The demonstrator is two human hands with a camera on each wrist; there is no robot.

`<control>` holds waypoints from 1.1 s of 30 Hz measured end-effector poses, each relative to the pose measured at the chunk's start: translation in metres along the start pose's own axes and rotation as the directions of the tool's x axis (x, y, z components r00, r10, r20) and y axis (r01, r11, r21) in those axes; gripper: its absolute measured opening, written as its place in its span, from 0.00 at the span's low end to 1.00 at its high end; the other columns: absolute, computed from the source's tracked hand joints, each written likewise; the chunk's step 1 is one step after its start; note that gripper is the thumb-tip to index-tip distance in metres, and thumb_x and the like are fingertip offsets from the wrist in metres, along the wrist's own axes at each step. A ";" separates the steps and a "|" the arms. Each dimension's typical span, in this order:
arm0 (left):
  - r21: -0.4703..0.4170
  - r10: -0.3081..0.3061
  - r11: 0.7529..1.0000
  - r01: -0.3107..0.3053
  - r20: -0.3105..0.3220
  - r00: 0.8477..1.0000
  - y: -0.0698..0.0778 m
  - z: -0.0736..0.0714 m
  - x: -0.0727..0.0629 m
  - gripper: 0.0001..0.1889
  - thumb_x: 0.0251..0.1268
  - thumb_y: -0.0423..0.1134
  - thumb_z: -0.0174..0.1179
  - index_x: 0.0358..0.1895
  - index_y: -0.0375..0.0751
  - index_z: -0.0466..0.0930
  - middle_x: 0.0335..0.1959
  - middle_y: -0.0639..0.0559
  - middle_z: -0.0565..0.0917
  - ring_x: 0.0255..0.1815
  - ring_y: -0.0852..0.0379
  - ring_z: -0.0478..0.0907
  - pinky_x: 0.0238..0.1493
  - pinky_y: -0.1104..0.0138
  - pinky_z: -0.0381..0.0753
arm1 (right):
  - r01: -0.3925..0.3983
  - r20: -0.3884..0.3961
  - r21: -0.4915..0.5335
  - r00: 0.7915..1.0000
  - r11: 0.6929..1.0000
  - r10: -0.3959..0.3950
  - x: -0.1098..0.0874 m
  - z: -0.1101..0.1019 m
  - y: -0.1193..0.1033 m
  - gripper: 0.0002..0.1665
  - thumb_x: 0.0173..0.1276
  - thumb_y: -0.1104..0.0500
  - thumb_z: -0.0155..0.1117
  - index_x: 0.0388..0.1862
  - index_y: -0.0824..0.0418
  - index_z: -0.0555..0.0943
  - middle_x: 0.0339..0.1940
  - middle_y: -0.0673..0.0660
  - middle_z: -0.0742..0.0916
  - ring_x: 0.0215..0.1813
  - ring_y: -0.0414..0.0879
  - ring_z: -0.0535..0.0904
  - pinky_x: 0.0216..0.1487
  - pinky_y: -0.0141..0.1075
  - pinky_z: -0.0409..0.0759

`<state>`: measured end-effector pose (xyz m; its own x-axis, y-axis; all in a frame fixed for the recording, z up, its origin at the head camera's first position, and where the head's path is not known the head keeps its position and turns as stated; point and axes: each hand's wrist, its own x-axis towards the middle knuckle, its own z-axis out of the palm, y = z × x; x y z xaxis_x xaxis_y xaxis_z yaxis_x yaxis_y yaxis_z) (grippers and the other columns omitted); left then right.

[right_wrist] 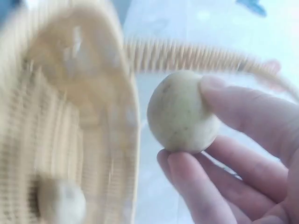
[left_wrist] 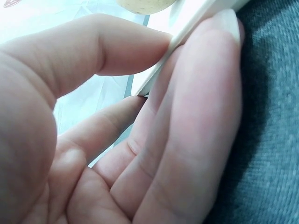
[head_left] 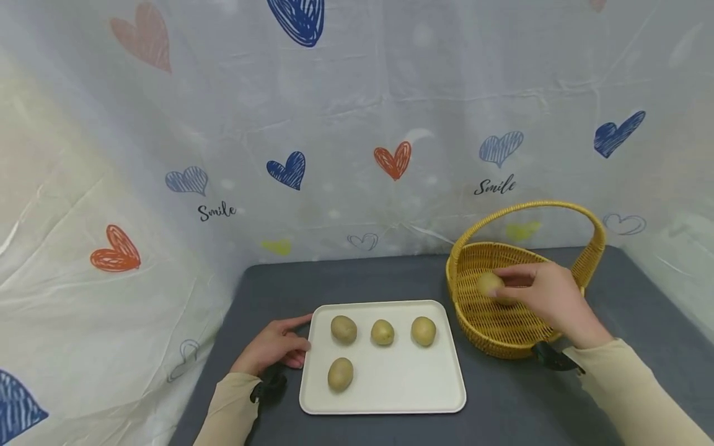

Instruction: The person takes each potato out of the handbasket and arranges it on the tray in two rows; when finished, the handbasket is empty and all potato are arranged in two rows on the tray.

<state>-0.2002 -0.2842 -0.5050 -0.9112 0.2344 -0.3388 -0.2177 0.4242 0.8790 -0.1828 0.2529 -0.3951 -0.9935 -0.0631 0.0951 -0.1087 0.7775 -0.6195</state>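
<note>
My right hand (head_left: 549, 300) pinches a small round potato (right_wrist: 183, 112) between thumb and fingertips. In the head view it is over the yellow wicker basket (head_left: 482, 334). Inside the basket lies another potato (right_wrist: 61, 201), mostly hidden behind the hand in the head view. My left hand (head_left: 276, 344) holds the left edge of a white rectangular tray (head_left: 398, 384). The left wrist view shows the thumb (left_wrist: 135, 51) on the tray's edge, with fingers along its underside. On the tray sit several potatoes (head_left: 340, 374), three of them in a row toward the back.
The basket's tall arched handle (head_left: 535, 204) rises above its opening. Both basket and tray stand on a dark grey table (head_left: 340, 282), the basket to the right and farther back. A pale curtain (head_left: 334, 111) printed with hearts hangs behind the table and down its sides.
</note>
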 end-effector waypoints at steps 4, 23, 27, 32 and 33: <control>-0.003 0.002 1.000 -0.002 0.000 1.000 -0.001 0.001 0.000 0.42 0.65 0.36 0.73 0.83 0.47 0.69 0.26 0.45 0.89 0.24 0.57 0.87 0.35 0.58 0.94 | 0.009 -0.012 0.116 1.000 0.993 -0.007 -0.019 0.023 -0.017 0.34 0.61 0.35 0.83 0.61 0.50 0.91 0.52 0.53 0.95 0.53 0.48 0.93 0.47 0.31 0.89; 0.016 0.014 1.000 -0.014 -0.006 1.000 0.001 0.000 -0.001 0.41 0.65 0.35 0.73 0.83 0.43 0.69 0.25 0.47 0.88 0.23 0.58 0.86 0.32 0.60 0.93 | 0.056 0.261 0.516 0.940 0.855 -0.219 -0.038 0.169 -0.072 0.23 0.59 0.55 0.88 0.52 0.59 0.93 0.51 0.58 0.92 0.49 0.47 0.93 0.45 0.29 0.91; 0.013 0.010 1.000 -0.010 -0.007 1.000 0.001 0.000 -0.001 0.41 0.64 0.35 0.72 0.82 0.44 0.70 0.25 0.47 0.88 0.23 0.59 0.86 0.32 0.61 0.93 | 0.065 0.273 0.516 0.933 0.854 -0.236 -0.039 0.177 -0.073 0.22 0.59 0.56 0.87 0.52 0.59 0.93 0.50 0.58 0.93 0.48 0.45 0.93 0.45 0.27 0.90; 0.012 -0.006 1.000 0.006 -0.014 1.000 -0.001 -0.001 0.000 0.41 0.64 0.36 0.73 0.82 0.45 0.71 0.26 0.47 0.89 0.23 0.59 0.87 0.33 0.60 0.94 | 0.061 0.285 0.521 0.928 0.851 -0.241 -0.040 0.186 -0.073 0.21 0.60 0.57 0.87 0.52 0.60 0.92 0.50 0.59 0.94 0.47 0.43 0.93 0.46 0.27 0.90; 0.012 -0.007 1.000 0.007 -0.013 1.000 -0.001 -0.001 0.000 0.41 0.64 0.36 0.73 0.82 0.46 0.71 0.26 0.47 0.89 0.24 0.58 0.87 0.33 0.60 0.94 | 0.063 0.283 0.527 0.928 0.848 -0.244 -0.040 0.188 -0.073 0.21 0.60 0.58 0.87 0.52 0.61 0.92 0.50 0.59 0.94 0.47 0.43 0.93 0.46 0.27 0.90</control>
<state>-0.2004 -0.2859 -0.5060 -0.9144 0.2198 -0.3401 -0.2196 0.4366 0.8724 -0.1419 0.0810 -0.5000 -0.9048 -0.4254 0.0192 -0.1726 0.3252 -0.9298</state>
